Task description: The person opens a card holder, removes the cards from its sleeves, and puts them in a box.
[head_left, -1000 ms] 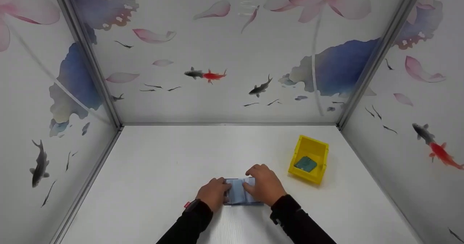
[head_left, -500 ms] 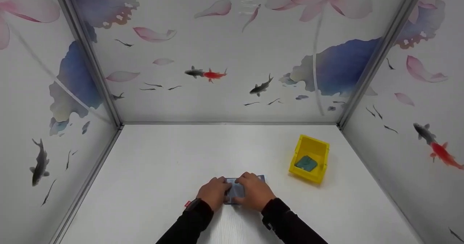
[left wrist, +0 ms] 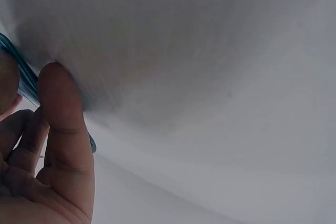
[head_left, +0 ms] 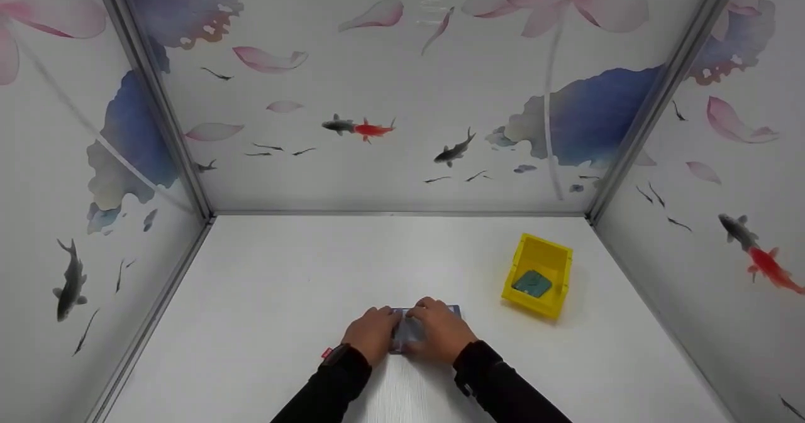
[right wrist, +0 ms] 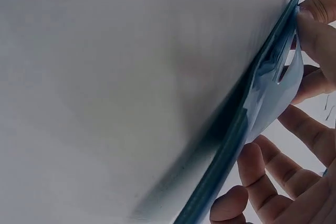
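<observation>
A small blue card holder (head_left: 409, 332) lies open on the white table, between both hands. My left hand (head_left: 368, 335) grips its left side; in the left wrist view the thumb (left wrist: 64, 124) stretches along the near edge. Over the right part rests my right hand (head_left: 440, 330), fingers curled about a page. From the right wrist view, a translucent plastic leaf (right wrist: 281, 100) bows up from the teal cover (right wrist: 223, 163), with fingertips of both hands at its edges. The right hand covers much of the holder in the head view.
A yellow bin (head_left: 514, 275) stands on the table to the right, behind the right hand. In it lies a flat teal piece (head_left: 532, 283) like a small booklet. Patterned panels (head_left: 390, 184) wall the table at the back and both sides.
My right hand has moved left and lower over the holder, bringing a page leftward and uncovering the holder's right end. The left hand keeps its place; the bin has not moved.
</observation>
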The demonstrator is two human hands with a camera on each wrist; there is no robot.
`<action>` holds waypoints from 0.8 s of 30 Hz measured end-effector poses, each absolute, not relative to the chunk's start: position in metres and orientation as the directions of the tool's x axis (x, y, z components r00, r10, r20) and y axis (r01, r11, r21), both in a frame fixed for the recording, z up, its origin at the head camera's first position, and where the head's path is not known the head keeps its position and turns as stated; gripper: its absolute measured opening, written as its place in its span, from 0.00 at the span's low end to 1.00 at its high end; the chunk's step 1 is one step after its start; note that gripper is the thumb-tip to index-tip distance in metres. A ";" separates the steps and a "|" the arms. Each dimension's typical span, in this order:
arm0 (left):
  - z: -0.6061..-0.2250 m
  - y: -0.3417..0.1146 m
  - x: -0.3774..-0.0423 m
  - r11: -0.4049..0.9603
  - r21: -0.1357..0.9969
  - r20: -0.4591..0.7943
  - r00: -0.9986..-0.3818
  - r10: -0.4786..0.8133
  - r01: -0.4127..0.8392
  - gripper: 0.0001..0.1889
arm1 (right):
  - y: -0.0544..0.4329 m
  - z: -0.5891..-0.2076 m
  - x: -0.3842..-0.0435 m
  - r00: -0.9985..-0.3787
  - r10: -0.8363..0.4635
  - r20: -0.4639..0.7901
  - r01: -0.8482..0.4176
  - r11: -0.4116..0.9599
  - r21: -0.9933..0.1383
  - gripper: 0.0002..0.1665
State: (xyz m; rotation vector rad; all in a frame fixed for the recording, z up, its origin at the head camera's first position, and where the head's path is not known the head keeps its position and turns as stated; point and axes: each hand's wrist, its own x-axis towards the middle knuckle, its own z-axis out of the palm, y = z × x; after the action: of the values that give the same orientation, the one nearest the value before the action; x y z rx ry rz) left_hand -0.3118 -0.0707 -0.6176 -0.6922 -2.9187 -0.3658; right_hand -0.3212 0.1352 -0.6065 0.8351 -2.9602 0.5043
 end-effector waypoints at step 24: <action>-0.617 -0.070 -0.310 0.863 0.184 0.168 -0.880 0.444 0.470 0.23 | 0.150 -0.602 -0.321 -0.916 -0.359 0.180 -0.402 0.809 -0.429 0.29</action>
State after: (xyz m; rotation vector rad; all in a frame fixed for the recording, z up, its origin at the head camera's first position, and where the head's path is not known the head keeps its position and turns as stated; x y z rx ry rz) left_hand -0.3099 -0.0698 -0.6165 -0.7180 -2.9163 -0.3334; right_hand -0.3214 0.1497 -0.6023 0.6119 -2.9014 0.7187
